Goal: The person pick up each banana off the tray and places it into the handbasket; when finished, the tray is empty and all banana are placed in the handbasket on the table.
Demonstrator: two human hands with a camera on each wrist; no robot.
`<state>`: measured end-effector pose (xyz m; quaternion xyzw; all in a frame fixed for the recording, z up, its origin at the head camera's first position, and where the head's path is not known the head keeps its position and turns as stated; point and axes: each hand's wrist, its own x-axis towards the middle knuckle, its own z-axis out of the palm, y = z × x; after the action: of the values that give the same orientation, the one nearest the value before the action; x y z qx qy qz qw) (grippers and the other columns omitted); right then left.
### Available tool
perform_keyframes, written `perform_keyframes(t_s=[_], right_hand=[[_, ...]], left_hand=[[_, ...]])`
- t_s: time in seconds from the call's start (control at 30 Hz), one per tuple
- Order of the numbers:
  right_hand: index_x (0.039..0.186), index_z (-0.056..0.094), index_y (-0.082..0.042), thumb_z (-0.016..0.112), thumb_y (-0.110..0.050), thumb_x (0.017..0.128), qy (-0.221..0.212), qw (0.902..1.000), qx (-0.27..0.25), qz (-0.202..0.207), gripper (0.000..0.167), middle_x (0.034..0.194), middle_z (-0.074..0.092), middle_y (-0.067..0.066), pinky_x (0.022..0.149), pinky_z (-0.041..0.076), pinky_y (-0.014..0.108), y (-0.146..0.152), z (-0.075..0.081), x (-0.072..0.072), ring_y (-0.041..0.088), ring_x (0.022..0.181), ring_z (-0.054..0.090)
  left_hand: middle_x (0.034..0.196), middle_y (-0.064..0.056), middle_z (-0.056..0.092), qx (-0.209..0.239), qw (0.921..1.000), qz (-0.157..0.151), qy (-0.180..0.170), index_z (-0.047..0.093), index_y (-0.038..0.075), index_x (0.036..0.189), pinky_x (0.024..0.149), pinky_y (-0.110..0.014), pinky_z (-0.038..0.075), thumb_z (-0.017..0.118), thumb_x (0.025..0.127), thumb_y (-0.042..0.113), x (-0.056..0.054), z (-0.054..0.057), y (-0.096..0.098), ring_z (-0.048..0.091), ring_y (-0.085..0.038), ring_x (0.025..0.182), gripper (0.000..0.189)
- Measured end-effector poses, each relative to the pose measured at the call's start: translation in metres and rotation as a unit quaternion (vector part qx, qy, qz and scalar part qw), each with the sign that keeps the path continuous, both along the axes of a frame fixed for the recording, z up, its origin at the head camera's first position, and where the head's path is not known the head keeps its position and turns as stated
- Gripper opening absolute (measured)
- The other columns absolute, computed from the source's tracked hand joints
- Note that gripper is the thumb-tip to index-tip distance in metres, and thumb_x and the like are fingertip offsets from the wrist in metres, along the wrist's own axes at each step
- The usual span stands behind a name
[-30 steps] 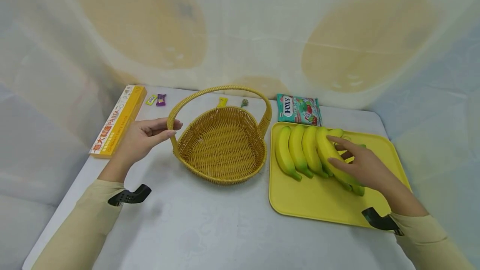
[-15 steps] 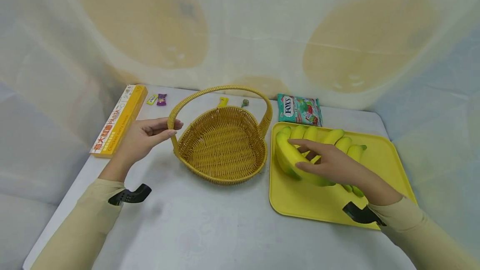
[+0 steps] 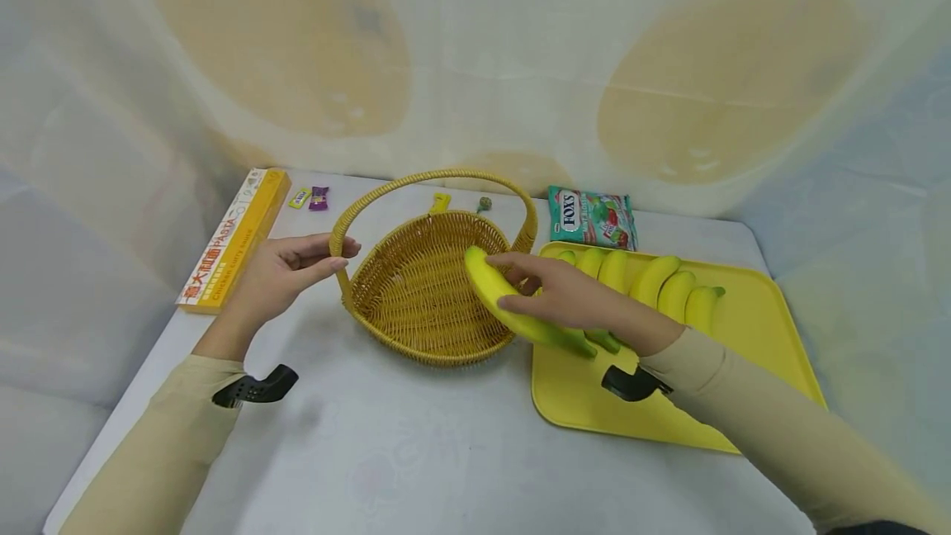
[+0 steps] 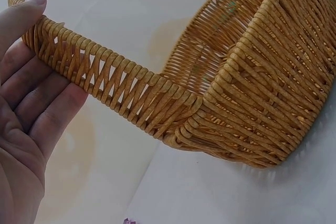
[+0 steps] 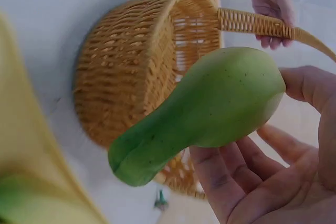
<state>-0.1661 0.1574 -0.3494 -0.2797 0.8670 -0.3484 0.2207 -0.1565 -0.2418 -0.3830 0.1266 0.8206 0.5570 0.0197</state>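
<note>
A woven wicker basket (image 3: 423,304) with a tall arched handle stands on the white table and holds nothing that I can see. My left hand (image 3: 278,275) pinches the left side of that handle (image 4: 115,74), thumb on one face and fingers on the other. My right hand (image 3: 572,291) grips a yellow banana (image 3: 490,286) with a green stem end, its tip over the basket's right side. In the right wrist view, thumb and fingers lie on opposite sides of the banana (image 5: 226,98). Beneath my right forearm, several more bananas (image 3: 676,294) lie in a row on a yellow tray (image 3: 750,329).
A pasta box (image 3: 238,242) lies at the left. Small wrapped sweets, one purple (image 3: 319,198) and one yellow (image 3: 439,203), sit toward the back. Behind the tray is a green bag of Fox's sweets (image 3: 593,218). Pale curtains surround the table.
My right hand has lifted the banana off the tray's row and carried it left to the basket's right side. The left hand and basket have stayed put.
</note>
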Motion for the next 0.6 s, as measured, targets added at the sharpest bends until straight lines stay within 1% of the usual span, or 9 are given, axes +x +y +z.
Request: perform_keyframes(t_s=[0.13,0.27,0.33,0.5,0.6], right_hand=[[0.155,0.043,-0.023,0.066,-0.036,0.1,-0.023,0.9997,-0.003,-0.009,0.061,0.127,0.063,0.007,0.095,0.053,0.042,-0.024,-0.002,-0.017,0.023,0.115,0.062],[0.155,0.041,-0.025,0.065,-0.039,0.1,-0.048,0.9987,0.007,-0.017,0.062,0.129,0.061,0.008,0.09,0.053,0.039,-0.047,-0.006,-0.034,0.023,0.115,0.06],[0.156,0.04,-0.023,0.066,-0.038,0.1,-0.058,0.9981,0.01,-0.017,0.064,0.131,0.06,0.01,0.088,0.054,0.038,-0.057,-0.009,-0.042,0.023,0.115,0.06],[0.157,0.04,-0.022,0.068,-0.037,0.099,-0.082,0.9961,0.03,-0.015,0.066,0.138,0.06,0.014,0.087,0.055,0.032,-0.081,-0.029,-0.058,0.02,0.118,0.061],[0.157,0.039,-0.022,0.068,-0.037,0.098,-0.096,0.9944,0.044,-0.005,0.068,0.14,0.059,0.015,0.086,0.056,0.031,-0.096,-0.042,-0.061,0.02,0.116,0.062]], left_hand=[[0.119,-0.003,0.074,-0.003,1.0,0.001,-0.003,0.072,0.008,0.125,0.093,-0.018,0.053,0.072,0.097,0.023,0.0,0.0,0.0,0.07,-0.012,0.111,0.032],[0.119,-0.003,0.074,-0.009,1.0,0.002,-0.003,0.073,0.008,0.125,0.093,-0.018,0.053,0.072,0.097,0.023,0.001,0.0,-0.001,0.069,-0.015,0.112,0.032],[0.119,-0.004,0.074,-0.009,1.0,0.0,0.0,0.073,0.009,0.125,0.094,-0.018,0.053,0.072,0.097,0.024,0.0,0.0,-0.002,0.069,-0.016,0.112,0.031],[0.119,-0.006,0.074,-0.003,1.0,-0.007,0.005,0.073,0.008,0.125,0.094,-0.019,0.053,0.071,0.098,0.022,-0.001,-0.001,-0.001,0.069,-0.015,0.112,0.03],[0.119,-0.005,0.074,0.0,1.0,-0.008,0.004,0.072,0.007,0.124,0.094,-0.019,0.053,0.071,0.098,0.021,-0.001,-0.001,0.0,0.07,-0.015,0.112,0.03]])
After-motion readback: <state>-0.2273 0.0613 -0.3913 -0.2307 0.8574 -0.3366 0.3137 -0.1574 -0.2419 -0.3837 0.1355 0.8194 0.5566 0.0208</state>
